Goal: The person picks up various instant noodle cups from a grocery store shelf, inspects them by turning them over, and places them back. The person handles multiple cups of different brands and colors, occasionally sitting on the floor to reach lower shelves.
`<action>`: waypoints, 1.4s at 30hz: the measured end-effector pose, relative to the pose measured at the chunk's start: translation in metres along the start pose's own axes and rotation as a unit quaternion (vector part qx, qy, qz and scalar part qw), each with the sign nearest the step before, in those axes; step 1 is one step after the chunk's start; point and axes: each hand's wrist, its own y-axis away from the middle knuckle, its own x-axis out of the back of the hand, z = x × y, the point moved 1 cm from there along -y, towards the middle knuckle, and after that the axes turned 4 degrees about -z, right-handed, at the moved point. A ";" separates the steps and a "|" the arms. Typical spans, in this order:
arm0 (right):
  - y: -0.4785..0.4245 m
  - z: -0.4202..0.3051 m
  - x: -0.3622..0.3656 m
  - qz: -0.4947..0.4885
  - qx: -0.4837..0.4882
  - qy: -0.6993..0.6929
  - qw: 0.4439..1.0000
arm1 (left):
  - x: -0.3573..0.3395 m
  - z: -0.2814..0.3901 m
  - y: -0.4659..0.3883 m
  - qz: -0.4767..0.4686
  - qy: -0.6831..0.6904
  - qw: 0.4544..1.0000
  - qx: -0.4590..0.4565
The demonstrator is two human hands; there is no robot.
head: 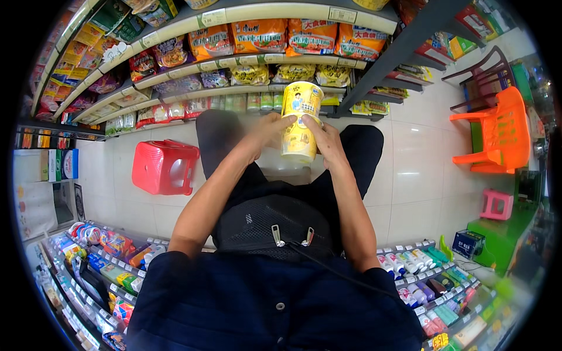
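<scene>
Two yellow instant noodle cups stand end to end in front of me, an upper cup (302, 100) and a lower cup (298, 141). My right hand (328, 141) grips the lower cup from the right, its thumb lying near the joint between the two. On the opposite side, my left hand (266, 130) has its thumb pressed near that same joint; the hand is partly blurred. Both cups are above the floor, between my bent knees. The fingers behind the cups are mostly hidden.
Shelves ahead carry orange bags of instant noodles (260, 37) and yellow noodle packs (249, 75). A red plastic stool (153, 169) is at the left. To the right are an orange plastic chair (505, 131) and a pink stool (497, 204). Shelves of toiletries (412, 263) stand behind me.
</scene>
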 end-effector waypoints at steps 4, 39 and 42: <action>-0.003 0.020 0.001 0.008 -0.057 -0.009 0.998 | 0.003 -0.033 -0.015 -0.016 0.037 0.999 0.029; -0.041 0.136 0.023 -0.014 -0.237 0.002 0.971 | -0.002 -0.123 -0.044 -0.029 0.104 0.978 0.180; -0.041 0.138 0.022 -0.014 -0.231 -0.007 0.973 | -0.004 -0.126 -0.047 0.009 0.096 0.975 0.201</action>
